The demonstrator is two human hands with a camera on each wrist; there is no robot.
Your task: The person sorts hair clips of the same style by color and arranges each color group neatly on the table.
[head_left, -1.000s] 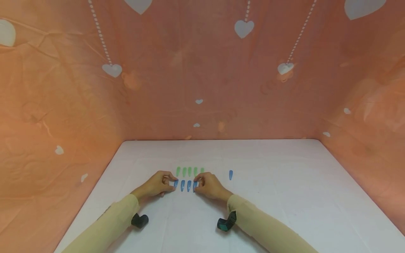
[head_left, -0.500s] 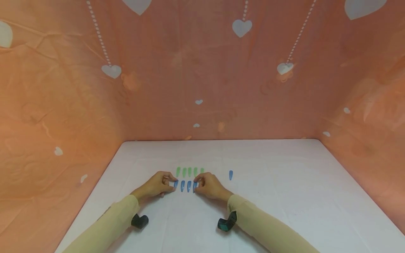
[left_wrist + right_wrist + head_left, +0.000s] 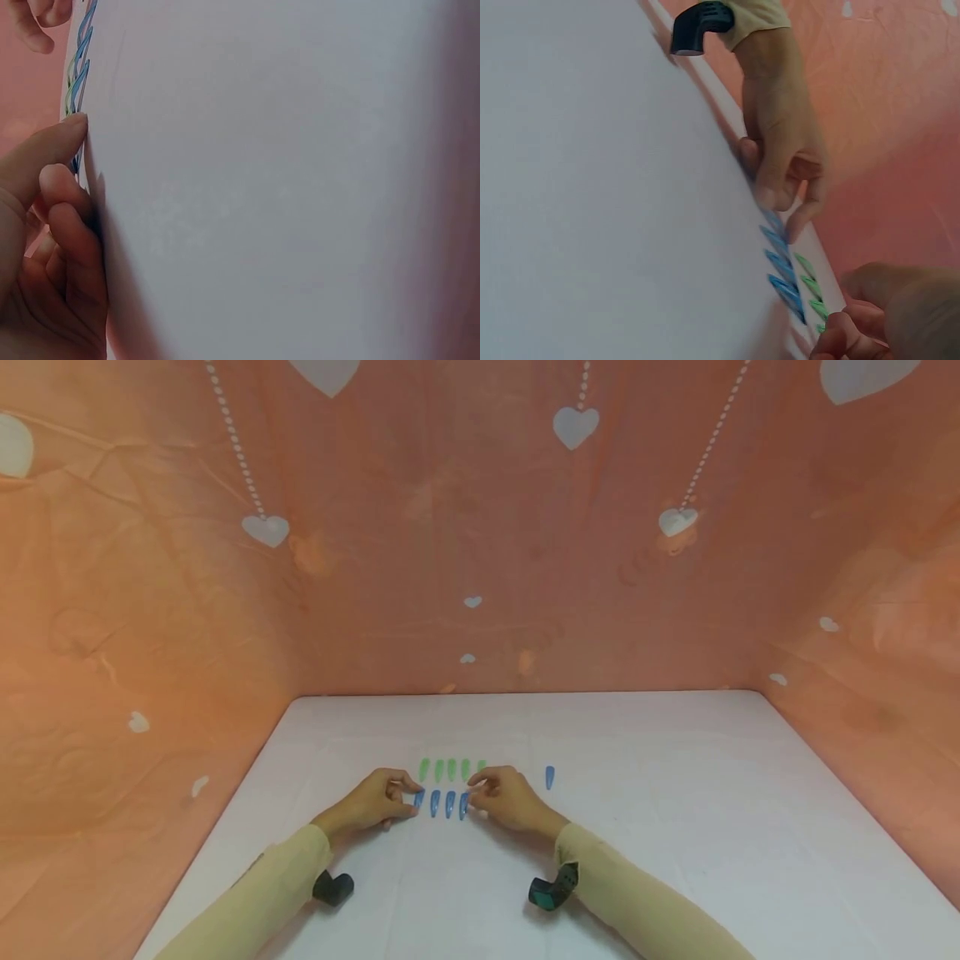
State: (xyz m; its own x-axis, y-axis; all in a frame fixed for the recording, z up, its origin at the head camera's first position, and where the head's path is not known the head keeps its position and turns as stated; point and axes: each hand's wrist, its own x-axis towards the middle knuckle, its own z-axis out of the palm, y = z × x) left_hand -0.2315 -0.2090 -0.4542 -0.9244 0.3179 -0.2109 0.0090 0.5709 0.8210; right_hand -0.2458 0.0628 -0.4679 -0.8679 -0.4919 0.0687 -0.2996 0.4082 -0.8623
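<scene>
Several blue snap hair clips (image 3: 435, 804) lie in a row on the white table, their tips toward me. My left hand (image 3: 375, 797) holds the leftmost blue clip (image 3: 419, 798) between thumb and forefinger, one at each end. Beside the rightmost clip of that row (image 3: 463, 806) is my right hand (image 3: 510, 797), its fingers loosely bent and nothing between them. Behind runs a row of green snap hair clips (image 3: 452, 769), the last partly covered by the right hand. In the right wrist view both rows show side by side, with the left hand (image 3: 784, 142) at the far end.
A single blue clip (image 3: 550, 777) lies apart, right of the rows. The white tabletop (image 3: 675, 827) is bounded by an orange cloth backdrop (image 3: 480, 568) with white hearts behind and at both sides. Dark wrist cameras (image 3: 553, 887) sit on the sleeves.
My right hand has let go of the rightmost blue clip in the row and drawn slightly to the right. The left hand and the clips have stayed in place.
</scene>
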